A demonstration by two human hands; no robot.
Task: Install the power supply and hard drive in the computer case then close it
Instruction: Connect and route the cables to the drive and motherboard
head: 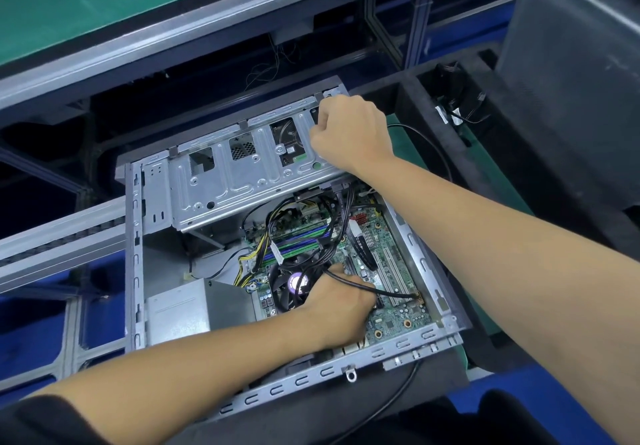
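The open computer case [133,237] lies flat with its side panel off. A silver power supply [180,309] sits in its near left corner, and a metal drive cage [225,174] spans the far side. My left hand [337,309] reaches down onto the green motherboard [398,320] beside the CPU fan [294,283], fingers curled around a black cable [388,292]. My right hand [349,129] is curled in a fist at the cage's far right end; what it holds is hidden.
A black foam tray [450,154] surrounds the case, with loose cables [453,112] in its right compartment. A dark grey case panel [571,74] stands at the right. A green conveyor [86,5] runs along the back. Bundled wires cross the motherboard.
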